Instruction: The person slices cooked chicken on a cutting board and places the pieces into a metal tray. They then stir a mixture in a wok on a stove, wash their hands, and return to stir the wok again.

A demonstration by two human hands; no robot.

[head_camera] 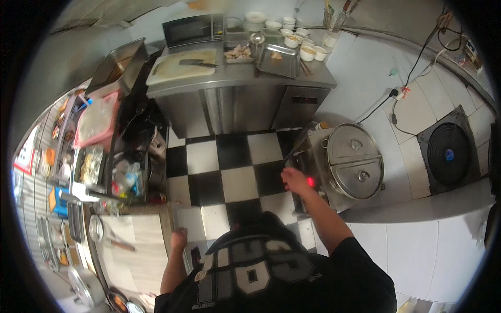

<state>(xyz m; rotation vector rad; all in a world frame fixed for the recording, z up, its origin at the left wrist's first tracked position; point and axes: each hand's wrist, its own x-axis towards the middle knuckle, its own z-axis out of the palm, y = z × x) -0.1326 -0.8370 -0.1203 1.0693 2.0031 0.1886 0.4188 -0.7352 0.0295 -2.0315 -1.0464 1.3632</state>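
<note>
My right hand (294, 180) reaches out with curled fingers beside the front of an electric cooker (319, 172), where a red light glows. Whether the fingers touch the cooker cannot be told. On top of it stands a round steel pot (354, 161) under a lid split into two halves, each with a knob. My left hand (179, 237) hangs low on the left, its fingers curled, close to the edge of a light-topped table (129, 242). No object shows clearly in either hand.
Ahead stands a steel counter (242, 80) with a cutting board (184, 66), a cleaver (197, 62), a steel tray (278, 60), a microwave (193, 30) and several bowls (308, 53). A loaded shelf (111, 172) lines the left. A checkered floor (238, 178) lies between; a fan (449, 154) is set in the right wall.
</note>
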